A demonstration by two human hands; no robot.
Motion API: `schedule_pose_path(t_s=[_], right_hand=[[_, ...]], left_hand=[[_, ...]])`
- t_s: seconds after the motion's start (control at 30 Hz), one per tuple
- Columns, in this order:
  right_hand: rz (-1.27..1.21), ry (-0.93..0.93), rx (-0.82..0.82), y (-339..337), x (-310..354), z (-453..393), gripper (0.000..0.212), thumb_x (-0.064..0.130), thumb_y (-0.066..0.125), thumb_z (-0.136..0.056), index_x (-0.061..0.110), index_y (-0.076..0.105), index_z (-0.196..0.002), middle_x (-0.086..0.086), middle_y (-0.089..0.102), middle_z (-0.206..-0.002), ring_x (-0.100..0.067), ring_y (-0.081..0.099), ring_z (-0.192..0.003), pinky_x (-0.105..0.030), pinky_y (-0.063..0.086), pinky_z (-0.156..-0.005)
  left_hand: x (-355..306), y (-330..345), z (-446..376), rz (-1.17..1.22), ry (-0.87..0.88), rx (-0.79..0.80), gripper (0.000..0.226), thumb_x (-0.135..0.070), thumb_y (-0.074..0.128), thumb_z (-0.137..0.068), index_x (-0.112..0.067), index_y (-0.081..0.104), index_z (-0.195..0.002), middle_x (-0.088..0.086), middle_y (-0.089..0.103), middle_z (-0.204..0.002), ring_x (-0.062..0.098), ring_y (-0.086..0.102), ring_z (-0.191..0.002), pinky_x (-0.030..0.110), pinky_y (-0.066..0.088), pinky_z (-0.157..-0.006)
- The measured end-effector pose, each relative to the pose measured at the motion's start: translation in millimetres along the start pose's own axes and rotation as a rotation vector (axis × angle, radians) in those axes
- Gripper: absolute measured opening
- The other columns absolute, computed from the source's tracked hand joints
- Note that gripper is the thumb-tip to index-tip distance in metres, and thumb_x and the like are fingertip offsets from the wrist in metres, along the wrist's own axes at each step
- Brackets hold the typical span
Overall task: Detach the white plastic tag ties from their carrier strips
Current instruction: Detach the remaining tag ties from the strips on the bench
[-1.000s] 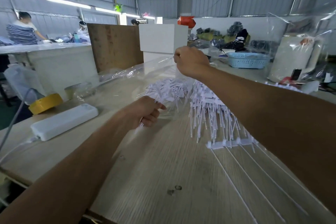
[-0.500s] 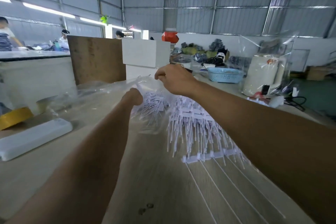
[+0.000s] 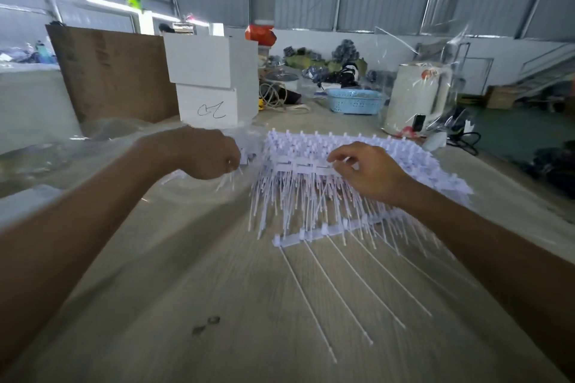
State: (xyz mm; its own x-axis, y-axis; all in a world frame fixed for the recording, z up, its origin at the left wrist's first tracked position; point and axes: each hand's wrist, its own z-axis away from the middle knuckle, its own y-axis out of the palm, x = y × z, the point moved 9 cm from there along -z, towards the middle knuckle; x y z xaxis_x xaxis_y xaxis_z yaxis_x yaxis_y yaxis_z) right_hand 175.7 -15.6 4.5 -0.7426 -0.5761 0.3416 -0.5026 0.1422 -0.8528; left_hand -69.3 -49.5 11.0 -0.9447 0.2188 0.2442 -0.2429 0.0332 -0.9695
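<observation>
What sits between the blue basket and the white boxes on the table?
Head view: a tangle of cables lies between the blue basket and white boxes.

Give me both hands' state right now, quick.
Left hand: closed around a bunch of loose white ties.
Right hand: fingers curled, pinching at the pile of tie strips.

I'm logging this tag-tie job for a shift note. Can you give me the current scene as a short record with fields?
surface: wooden table
work pile: tag ties on carrier strips
left hand: grips a bunch of detached ties, left of the pile
right hand: fingers curled at a carrier strip on top of the pile
near strip: few ties attached
behind: white boxes, blue basket
</observation>
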Motion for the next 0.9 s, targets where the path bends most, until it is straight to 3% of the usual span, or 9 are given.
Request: schedule_pose_path(t_s=[0.1,0.17,0.23,0.3,0.4,0.5,0.6,0.77,0.9], right_hand=[[0.084,0.078,-0.017,-2.7,-27.7,2.5,0.032,0.021,0.053,-0.102,0.014,0.064,-0.131,-0.014,0.059,-0.138,-0.032,0.052,-0.128,-0.043,0.04,-0.109],[0.119,0.107,0.048,8.0,-35.0,6.8,0.039,0.025,0.049,-0.104,0.012,0.056,-0.141,-0.015,0.053,-0.146,-0.033,0.048,-0.134,-0.044,0.037,-0.113],[0.14,0.131,0.118,22.0,-38.6,13.5,0.043,0.029,0.045,-0.106,0.015,0.05,-0.146,-0.012,0.048,-0.151,-0.031,0.044,-0.139,-0.047,0.036,-0.114],[0.17,0.135,0.079,24.9,-40.8,17.9,0.04,0.023,0.046,-0.105,0.02,0.054,-0.144,-0.009,0.052,-0.149,-0.032,0.044,-0.137,-0.048,0.04,-0.111],[0.184,0.133,-0.042,13.4,-41.6,21.0,0.044,0.006,0.049,-0.099,0.023,0.061,-0.137,-0.009,0.058,-0.141,-0.034,0.046,-0.132,-0.047,0.042,-0.108],[0.217,0.115,-0.126,-1.2,-38.1,23.1,0.059,-0.012,0.052,-0.088,0.023,0.063,-0.133,-0.009,0.062,-0.134,-0.035,0.049,-0.125,-0.043,0.043,-0.104],[0.215,0.089,-0.197,-18.5,-32.8,23.2,0.066,-0.018,0.054,-0.083,0.022,0.061,-0.135,-0.01,0.06,-0.137,-0.034,0.047,-0.126,-0.044,0.042,-0.105],[0.043,0.053,-0.33,-52.4,-30.2,20.6,0.061,0.001,0.058,-0.094,0.023,0.042,-0.149,-0.01,0.055,-0.142,-0.03,0.045,-0.133,-0.05,0.037,-0.112],[0.119,0.116,-0.336,-76.7,-38.8,18.1,0.041,0.019,0.062,-0.097,0.018,0.054,-0.137,-0.009,0.065,-0.128,-0.031,0.057,-0.118,-0.048,0.046,-0.102]], left_hand=[[-35.8,-41.8,6.2,0.269,0.075,-0.243,0.023,-0.022,0.048,-0.099,-0.033,0.068,-0.096,-0.014,0.07,-0.091,0.006,0.064,-0.079,0.033,0.052,-0.082],[-60.3,-53.2,-8.7,0.332,0.074,-0.399,0.022,-0.022,0.047,-0.102,-0.028,0.066,-0.112,-0.003,0.07,-0.108,0.014,0.063,-0.092,0.041,0.052,-0.09],[-84.2,-41.8,-33.3,0.336,0.048,-0.404,0.03,-0.022,0.045,-0.105,-0.02,0.058,-0.132,0.009,0.061,-0.133,0.026,0.057,-0.117,0.048,0.048,-0.099],[-100.5,-17.4,-57.5,0.269,0.011,-0.282,0.037,-0.025,0.043,-0.105,-0.015,0.049,-0.14,0.011,0.051,-0.145,0.03,0.049,-0.131,0.048,0.044,-0.103],[-107.1,2.9,-72.8,0.198,-0.041,-0.204,0.033,-0.026,0.044,-0.102,-0.014,0.056,-0.13,0.011,0.057,-0.134,0.029,0.054,-0.123,0.043,0.044,-0.099],[-107.0,-7.9,-69.8,0.207,-0.017,-0.342,0.02,-0.02,0.052,-0.098,-0.015,0.064,-0.113,0.01,0.061,-0.118,0.028,0.059,-0.111,0.041,0.049,-0.092],[-98.0,-27.4,-62.7,0.346,0.001,-0.466,0.022,-0.019,0.054,-0.1,-0.015,0.065,-0.119,0.012,0.06,-0.121,0.029,0.059,-0.11,0.044,0.049,-0.093],[-90.7,-73.1,-47.6,0.412,0.046,-0.688,0.033,-0.031,0.047,-0.105,-0.007,0.065,-0.119,0.016,0.067,-0.115,0.032,0.065,-0.101,0.042,0.052,-0.085],[-84.0,-100.5,-35.7,0.548,0.068,-0.776,0.031,-0.027,0.056,-0.102,-0.014,0.064,-0.129,0.011,0.066,-0.126,0.03,0.062,-0.108,0.042,0.05,-0.094]])
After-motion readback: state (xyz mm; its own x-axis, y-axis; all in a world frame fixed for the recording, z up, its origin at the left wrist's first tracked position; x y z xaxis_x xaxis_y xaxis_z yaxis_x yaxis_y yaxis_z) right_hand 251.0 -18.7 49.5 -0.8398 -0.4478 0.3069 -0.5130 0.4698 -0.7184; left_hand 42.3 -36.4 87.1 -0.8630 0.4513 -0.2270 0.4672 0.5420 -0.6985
